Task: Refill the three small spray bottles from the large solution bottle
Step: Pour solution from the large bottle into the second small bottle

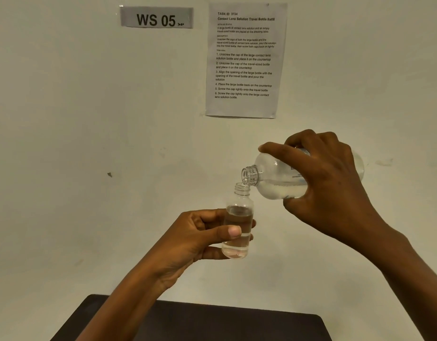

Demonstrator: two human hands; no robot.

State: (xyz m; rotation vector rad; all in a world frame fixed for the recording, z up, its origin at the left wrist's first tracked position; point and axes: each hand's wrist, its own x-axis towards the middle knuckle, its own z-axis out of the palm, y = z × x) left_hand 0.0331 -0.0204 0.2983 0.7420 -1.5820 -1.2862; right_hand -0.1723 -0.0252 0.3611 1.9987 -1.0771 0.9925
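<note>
Clear small bottle [237, 230] stands upright in our left hand [200, 238], thumb and fingers clamped around it. Our right hand [328, 183] grips the tilted large bottle [274, 179], mouth touching its neck.

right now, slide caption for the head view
Right hand tips the large bottle over the small bottle held in the left hand.

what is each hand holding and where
Left hand grips the small bottle around its body; right hand grips the large bottle around its middle.
</note>
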